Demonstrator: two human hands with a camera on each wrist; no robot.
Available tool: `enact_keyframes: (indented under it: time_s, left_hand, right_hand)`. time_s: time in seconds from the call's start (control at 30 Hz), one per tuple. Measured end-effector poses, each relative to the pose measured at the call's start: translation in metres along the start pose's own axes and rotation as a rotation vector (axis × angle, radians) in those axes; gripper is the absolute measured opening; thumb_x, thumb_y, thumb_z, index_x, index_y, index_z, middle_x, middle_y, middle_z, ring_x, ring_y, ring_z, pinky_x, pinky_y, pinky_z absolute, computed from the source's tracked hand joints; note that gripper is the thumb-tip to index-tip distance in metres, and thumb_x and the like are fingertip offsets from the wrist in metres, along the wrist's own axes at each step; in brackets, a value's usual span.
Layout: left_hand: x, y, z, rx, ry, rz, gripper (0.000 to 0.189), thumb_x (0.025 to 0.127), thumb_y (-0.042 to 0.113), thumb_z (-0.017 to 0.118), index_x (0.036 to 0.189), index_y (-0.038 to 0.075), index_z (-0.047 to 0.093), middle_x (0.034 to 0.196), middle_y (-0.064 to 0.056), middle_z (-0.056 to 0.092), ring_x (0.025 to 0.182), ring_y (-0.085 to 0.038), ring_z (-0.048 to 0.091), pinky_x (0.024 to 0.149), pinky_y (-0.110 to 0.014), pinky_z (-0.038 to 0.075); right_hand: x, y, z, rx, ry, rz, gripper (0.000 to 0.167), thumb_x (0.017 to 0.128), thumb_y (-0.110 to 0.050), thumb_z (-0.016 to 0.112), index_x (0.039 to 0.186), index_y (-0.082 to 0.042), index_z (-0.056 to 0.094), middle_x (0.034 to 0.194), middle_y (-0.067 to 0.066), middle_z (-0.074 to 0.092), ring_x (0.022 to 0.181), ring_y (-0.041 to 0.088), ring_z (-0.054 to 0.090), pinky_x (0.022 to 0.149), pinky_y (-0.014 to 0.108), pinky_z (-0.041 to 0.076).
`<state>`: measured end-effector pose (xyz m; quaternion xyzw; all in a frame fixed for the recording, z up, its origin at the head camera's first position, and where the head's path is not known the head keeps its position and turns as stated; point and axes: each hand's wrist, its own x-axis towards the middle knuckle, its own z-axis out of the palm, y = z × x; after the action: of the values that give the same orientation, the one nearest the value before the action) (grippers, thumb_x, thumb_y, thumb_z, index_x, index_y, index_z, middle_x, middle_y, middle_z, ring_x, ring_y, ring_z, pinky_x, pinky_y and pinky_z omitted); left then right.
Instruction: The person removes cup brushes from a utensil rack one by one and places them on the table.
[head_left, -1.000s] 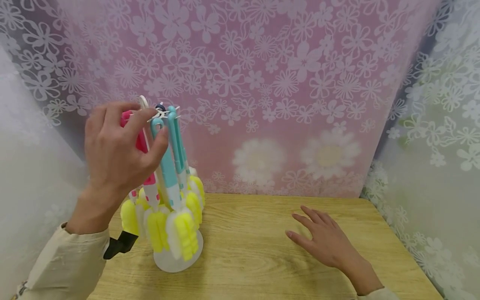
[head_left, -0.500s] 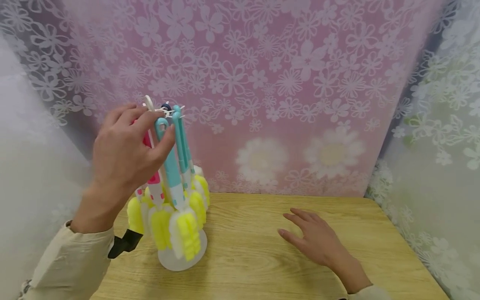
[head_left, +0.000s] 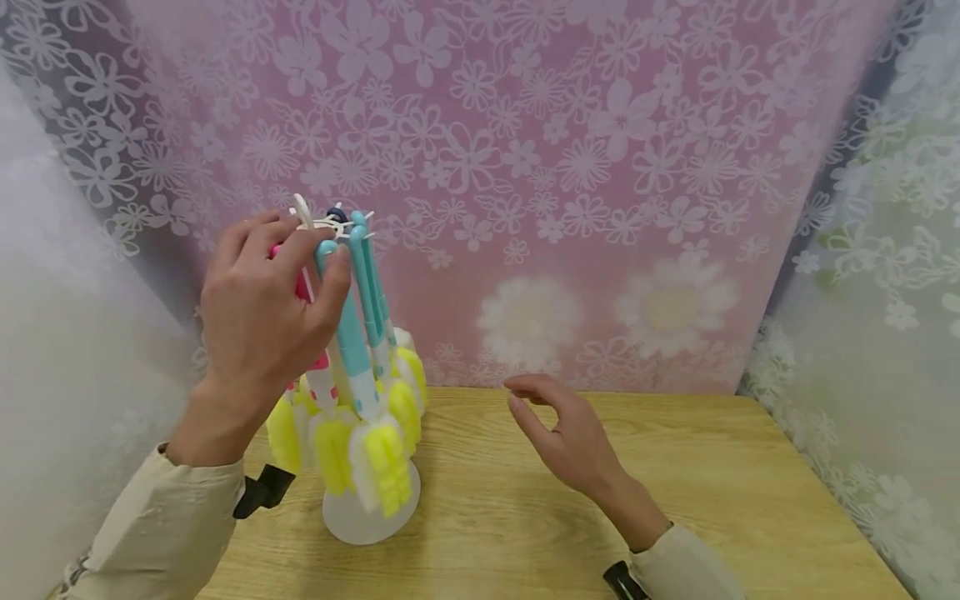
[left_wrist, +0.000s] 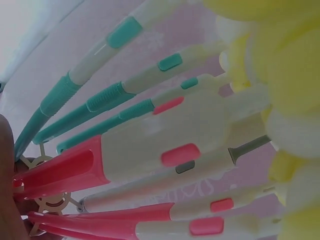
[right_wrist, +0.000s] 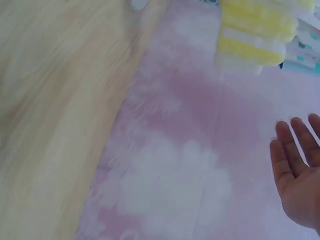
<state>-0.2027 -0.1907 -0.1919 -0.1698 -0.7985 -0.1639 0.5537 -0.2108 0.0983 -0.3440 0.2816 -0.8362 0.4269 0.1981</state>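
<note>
A white rack with a round base bears several sponge cup brushes hung by their handle ends, yellow-and-white heads down. My left hand is at the rack's top. Its thumb and index finger pinch the upper end of a teal-handled cup brush. In the left wrist view, pink handles and teal handles fan out from the hooked ring; the fingertips are partly out of frame. My right hand hovers over the table with relaxed fingers, holding nothing, apart from the sponge heads.
The wooden table runs back to a pink floral curtain. Pale flowered sheets hang at the left and right. A black wrist strap shows below the left cuff.
My right hand has moved left toward the rack, its fingers turning inward. The left hand stays at the top of the teal brush. The whole view has drifted slightly to the right.
</note>
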Motion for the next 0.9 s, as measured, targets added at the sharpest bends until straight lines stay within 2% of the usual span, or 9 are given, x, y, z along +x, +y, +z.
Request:
enact_keyframes:
  time_s: [0.1, 0.2, 0.37, 0.47, 0.6, 0.77, 0.9]
  left_hand:
    - [-0.001, 0.0, 0.002, -0.008, 0.019, -0.005, 0.045, 0.089, 0.038, 0.05, 0.104, 0.002, 0.072, 0.106, -0.02, 0.066, 0.114, -0.037, 0.052, 0.092, -0.056, 0.041]
    - [-0.001, 0.0, 0.004, -0.01, 0.041, -0.012, 0.045, 0.09, 0.038, 0.049, 0.102, 0.002, 0.072, 0.104, -0.02, 0.066, 0.114, -0.036, 0.052, 0.093, -0.055, 0.041]
    - [-0.001, 0.0, 0.008, -0.008, 0.085, -0.016, 0.047, 0.09, 0.04, 0.048, 0.099, 0.002, 0.073, 0.103, -0.019, 0.067, 0.114, -0.035, 0.054, 0.094, -0.054, 0.04]
    - [-0.001, 0.0, 0.009, -0.002, 0.107, -0.006, 0.048, 0.09, 0.041, 0.046, 0.097, 0.002, 0.073, 0.103, -0.019, 0.067, 0.113, -0.035, 0.054, 0.094, -0.055, 0.039]
    - [-0.002, -0.001, 0.01, -0.003, 0.106, 0.001, 0.048, 0.09, 0.041, 0.046, 0.098, 0.002, 0.073, 0.105, -0.019, 0.067, 0.113, -0.036, 0.054, 0.095, -0.055, 0.037]
    - [-0.001, -0.002, 0.008, -0.007, 0.082, -0.003, 0.047, 0.091, 0.039, 0.047, 0.101, 0.0, 0.072, 0.108, -0.021, 0.066, 0.116, -0.035, 0.052, 0.097, -0.054, 0.037]
    - [-0.001, -0.004, 0.008, 0.014, 0.083, 0.014, 0.049, 0.092, 0.039, 0.043, 0.101, -0.001, 0.072, 0.107, -0.022, 0.066, 0.115, -0.036, 0.052, 0.094, -0.054, 0.04]
  right_hand:
    - [0.015, -0.009, 0.012, 0.092, 0.034, -0.043, 0.026, 0.096, -0.023, 0.057, 0.121, -0.017, 0.063, 0.118, -0.006, 0.062, 0.102, 0.01, 0.059, 0.085, 0.041, 0.05]
    - [0.029, -0.018, 0.024, 0.156, 0.038, -0.059, 0.025, 0.096, -0.023, 0.057, 0.119, -0.015, 0.064, 0.116, -0.006, 0.062, 0.1, 0.009, 0.059, 0.085, 0.039, 0.05]
    - [0.049, -0.037, 0.044, 0.254, 0.04, -0.043, 0.027, 0.095, -0.026, 0.058, 0.118, -0.013, 0.064, 0.113, -0.003, 0.064, 0.097, 0.008, 0.06, 0.082, 0.031, 0.051]
    - [0.061, -0.05, 0.056, 0.305, 0.039, -0.03, 0.031, 0.094, -0.026, 0.061, 0.121, -0.012, 0.062, 0.113, 0.001, 0.064, 0.095, 0.009, 0.06, 0.081, 0.031, 0.051]
    - [0.075, -0.069, 0.069, 0.307, 0.032, -0.02, 0.039, 0.092, -0.03, 0.063, 0.126, -0.011, 0.06, 0.114, -0.001, 0.063, 0.094, 0.009, 0.059, 0.082, 0.033, 0.051]
    - [0.088, -0.086, 0.079, 0.285, 0.063, -0.042, 0.034, 0.091, -0.028, 0.063, 0.121, -0.011, 0.062, 0.11, -0.005, 0.064, 0.093, 0.011, 0.06, 0.08, 0.035, 0.052]
    - [0.094, -0.091, 0.085, 0.271, 0.09, -0.028, 0.029, 0.091, -0.024, 0.063, 0.117, -0.011, 0.063, 0.103, -0.006, 0.065, 0.088, 0.008, 0.06, 0.077, 0.03, 0.052]
